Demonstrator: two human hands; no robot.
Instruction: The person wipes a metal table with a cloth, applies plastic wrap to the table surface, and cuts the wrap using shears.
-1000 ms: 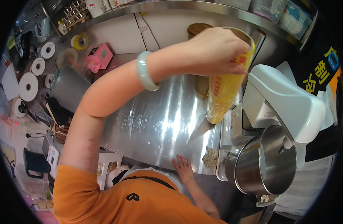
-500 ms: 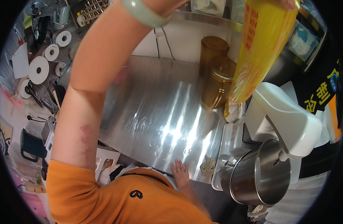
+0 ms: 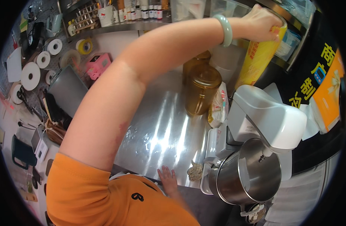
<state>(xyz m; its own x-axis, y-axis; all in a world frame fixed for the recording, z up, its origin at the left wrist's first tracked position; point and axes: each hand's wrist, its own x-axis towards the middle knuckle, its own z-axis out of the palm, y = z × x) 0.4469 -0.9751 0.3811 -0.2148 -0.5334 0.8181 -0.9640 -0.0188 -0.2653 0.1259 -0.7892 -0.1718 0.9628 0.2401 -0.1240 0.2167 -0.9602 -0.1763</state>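
My left arm stretches across the view to the back right, with a pale green bangle on its wrist. At its end my left hand (image 3: 261, 24) is closed on the top of a tall yellow cling film roll (image 3: 256, 62) with red print. The roll leans upright behind the stand mixer (image 3: 271, 113), whose head hides its lower end. My right hand (image 3: 168, 180) lies flat with fingers spread at the near edge of the shiny metal table (image 3: 154, 128), holding nothing. A crumpled beige cloth (image 3: 195, 171) lies just right of it.
Two amber lidded canisters (image 3: 204, 90) and a white packet (image 3: 219, 105) stand beside the mixer. Its steel bowl (image 3: 248, 173) overhangs the right side. A shelf (image 3: 124, 27) with small bottles runs along the back. Ribbon rolls (image 3: 31, 76) hang at left, near a pink box (image 3: 97, 66).
My left hand has carried the yellow roll down and back, behind the mixer. The view has shifted, showing more of the back shelf. My right hand stays flat on the table.
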